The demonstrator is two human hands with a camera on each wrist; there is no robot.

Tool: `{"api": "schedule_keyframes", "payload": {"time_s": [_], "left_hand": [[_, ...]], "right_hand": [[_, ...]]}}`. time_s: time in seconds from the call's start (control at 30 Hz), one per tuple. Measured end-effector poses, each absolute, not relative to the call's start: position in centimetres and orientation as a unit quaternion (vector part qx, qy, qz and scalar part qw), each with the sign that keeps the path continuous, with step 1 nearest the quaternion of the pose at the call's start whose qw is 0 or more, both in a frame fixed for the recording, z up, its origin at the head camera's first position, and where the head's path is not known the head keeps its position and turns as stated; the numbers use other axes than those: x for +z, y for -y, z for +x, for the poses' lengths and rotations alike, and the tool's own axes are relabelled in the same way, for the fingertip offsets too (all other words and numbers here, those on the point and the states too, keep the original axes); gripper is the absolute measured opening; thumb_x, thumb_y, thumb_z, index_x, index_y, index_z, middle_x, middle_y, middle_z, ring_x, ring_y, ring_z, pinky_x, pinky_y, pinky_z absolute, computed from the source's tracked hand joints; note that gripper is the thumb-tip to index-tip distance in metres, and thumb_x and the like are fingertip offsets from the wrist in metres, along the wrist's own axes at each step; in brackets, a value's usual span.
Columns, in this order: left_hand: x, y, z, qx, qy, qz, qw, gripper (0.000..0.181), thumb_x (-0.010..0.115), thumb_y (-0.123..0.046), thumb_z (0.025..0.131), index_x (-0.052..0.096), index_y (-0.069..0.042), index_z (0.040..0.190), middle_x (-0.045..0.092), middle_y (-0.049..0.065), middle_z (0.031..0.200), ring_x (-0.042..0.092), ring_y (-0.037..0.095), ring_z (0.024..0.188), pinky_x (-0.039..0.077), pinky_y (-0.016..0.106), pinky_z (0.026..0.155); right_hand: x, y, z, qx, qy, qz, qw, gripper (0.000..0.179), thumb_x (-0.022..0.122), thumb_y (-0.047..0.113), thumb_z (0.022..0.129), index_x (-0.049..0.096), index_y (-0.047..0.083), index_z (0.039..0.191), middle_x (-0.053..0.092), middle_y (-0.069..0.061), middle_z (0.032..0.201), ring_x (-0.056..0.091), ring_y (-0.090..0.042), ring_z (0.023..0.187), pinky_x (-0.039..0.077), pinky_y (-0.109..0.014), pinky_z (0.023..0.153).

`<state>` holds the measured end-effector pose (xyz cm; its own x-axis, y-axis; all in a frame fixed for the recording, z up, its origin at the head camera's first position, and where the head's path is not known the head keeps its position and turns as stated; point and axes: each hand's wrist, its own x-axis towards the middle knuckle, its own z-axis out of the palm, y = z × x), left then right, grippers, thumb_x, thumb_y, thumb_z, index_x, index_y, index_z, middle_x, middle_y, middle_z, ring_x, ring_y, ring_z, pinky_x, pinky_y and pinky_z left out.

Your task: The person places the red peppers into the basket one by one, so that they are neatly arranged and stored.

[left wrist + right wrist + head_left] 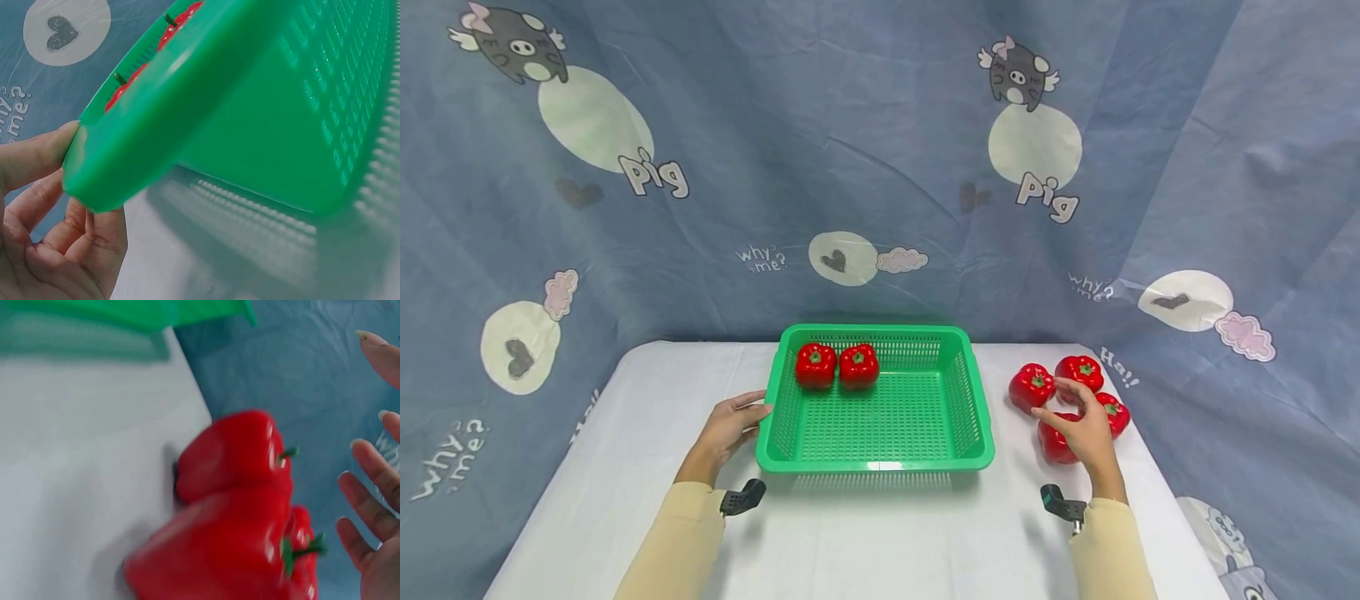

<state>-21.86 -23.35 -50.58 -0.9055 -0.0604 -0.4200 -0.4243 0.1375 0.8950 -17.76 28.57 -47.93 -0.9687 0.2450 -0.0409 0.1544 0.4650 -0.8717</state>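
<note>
A green plastic basket (880,466) stands on the white table, with two red bell peppers (816,367) side by side in its back left corner. My left hand (730,429) holds the basket's left rim, thumb on top and fingers below, as the left wrist view shows. At the right, several more red bell peppers (1031,387) sit in a cluster. Over them hovers my right hand (1084,425), thumb and fingers spread apart and nothing held. In the right wrist view its fingers (375,509) are beside the green stems of the nearest peppers (215,544).
Behind the white table (880,533) hangs a blue cloth (880,167) printed with pigs and words. The pepper cluster lies close to the table's right edge. A small dark device (743,497) is strapped at each wrist.
</note>
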Motion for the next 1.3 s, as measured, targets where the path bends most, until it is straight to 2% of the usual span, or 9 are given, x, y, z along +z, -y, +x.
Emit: {"api": "schedule_keyframes", "payload": {"time_s": [0.13, 0.2, 0.37, 0.5, 0.83, 0.97, 1.07, 1.17, 1.3], "left_hand": [[-50.4, 23.4, -21.8, 0.634, -0.743, -0.164, 0.142, 0.056, 0.066, -0.025, 0.083, 0.045, -0.006, 0.132, 0.063, 0.008, 0.109, 0.063, 0.010, 0.083, 0.051, 0.028, 0.076], [-50.3, 23.4, -21.8, 0.632, -0.745, -0.162, 0.141, 0.057, 0.065, -0.026, 0.083, 0.044, -0.005, 0.132, 0.063, 0.008, 0.109, 0.062, 0.010, 0.083, 0.051, 0.028, 0.076], [-50.0, 23.4, -21.8, 0.630, -0.745, -0.164, 0.144, 0.057, 0.065, -0.026, 0.083, 0.044, -0.006, 0.133, 0.063, 0.007, 0.109, 0.062, 0.009, 0.083, 0.050, 0.027, 0.077], [-50.0, 23.4, -21.7, 0.630, -0.745, -0.166, 0.145, 0.058, 0.066, -0.026, 0.083, 0.044, -0.006, 0.132, 0.063, 0.008, 0.110, 0.062, 0.010, 0.083, 0.050, 0.028, 0.077], [-50.6, 23.5, -21.8, 0.629, -0.745, -0.172, 0.141, 0.057, 0.067, -0.028, 0.082, 0.046, -0.007, 0.131, 0.062, 0.008, 0.110, 0.062, 0.010, 0.084, 0.050, 0.030, 0.080], [-50.7, 23.6, -21.8, 0.630, -0.745, -0.169, 0.139, 0.058, 0.066, -0.028, 0.082, 0.045, -0.006, 0.132, 0.061, 0.010, 0.112, 0.062, 0.010, 0.084, 0.050, 0.030, 0.080], [-50.6, 23.6, -21.8, 0.629, -0.746, -0.169, 0.139, 0.058, 0.066, -0.027, 0.082, 0.045, -0.006, 0.132, 0.062, 0.009, 0.112, 0.062, 0.010, 0.084, 0.050, 0.030, 0.080], [-50.5, 23.5, -21.7, 0.630, -0.746, -0.164, 0.141, 0.058, 0.066, -0.027, 0.083, 0.045, -0.006, 0.132, 0.063, 0.008, 0.110, 0.062, 0.010, 0.084, 0.050, 0.029, 0.079], [-50.5, 23.4, -21.7, 0.634, -0.744, -0.156, 0.138, 0.058, 0.066, -0.026, 0.083, 0.045, -0.004, 0.132, 0.063, 0.007, 0.108, 0.062, 0.010, 0.083, 0.051, 0.028, 0.076]], "right_hand": [[-49.1, -29.7, -17.1, 0.495, 0.858, -0.129, 0.043, 0.078, 0.075, 0.037, 0.072, 0.035, 0.016, 0.136, 0.036, -0.014, 0.137, 0.027, -0.036, 0.128, 0.040, -0.056, 0.091], [-50.1, -30.4, -17.0, 0.489, 0.861, -0.136, 0.042, 0.078, 0.074, 0.039, 0.073, 0.035, 0.020, 0.137, 0.034, -0.015, 0.138, 0.025, -0.038, 0.128, 0.042, -0.058, 0.086], [-55.0, -33.2, -17.9, 0.476, 0.866, -0.148, 0.052, 0.085, 0.074, 0.055, 0.064, 0.035, 0.034, 0.136, 0.032, -0.012, 0.140, 0.026, -0.038, 0.127, 0.046, -0.058, 0.079], [-57.4, -34.6, -18.5, 0.479, 0.865, -0.140, 0.056, 0.092, 0.076, 0.058, 0.058, 0.034, 0.035, 0.137, 0.033, -0.011, 0.139, 0.026, -0.039, 0.127, 0.045, -0.057, 0.083], [-51.4, -31.1, -16.0, 0.483, 0.864, -0.139, 0.006, 0.084, 0.075, 0.038, 0.072, 0.030, 0.019, 0.141, 0.028, -0.018, 0.142, 0.021, -0.040, 0.130, 0.036, -0.062, 0.089], [-53.7, -32.5, -17.1, 0.485, 0.864, -0.134, 0.003, 0.093, 0.076, 0.050, 0.065, 0.029, 0.025, 0.141, 0.027, -0.015, 0.143, 0.020, -0.041, 0.130, 0.037, -0.062, 0.088], [-54.4, -33.0, -17.3, 0.477, 0.869, -0.136, -0.004, 0.097, 0.077, 0.054, 0.061, 0.029, 0.027, 0.140, 0.027, -0.015, 0.143, 0.020, -0.041, 0.130, 0.039, -0.062, 0.086], [-52.3, -31.9, -16.3, 0.466, 0.874, -0.135, -0.029, 0.097, 0.077, 0.045, 0.066, 0.023, 0.020, 0.143, 0.023, -0.019, 0.143, 0.018, -0.044, 0.129, 0.038, -0.063, 0.088], [-51.6, -31.7, -15.7, 0.457, 0.880, -0.126, -0.044, 0.097, 0.076, 0.037, 0.070, 0.017, 0.017, 0.145, 0.019, -0.021, 0.143, 0.016, -0.045, 0.128, 0.034, -0.061, 0.093]]}}
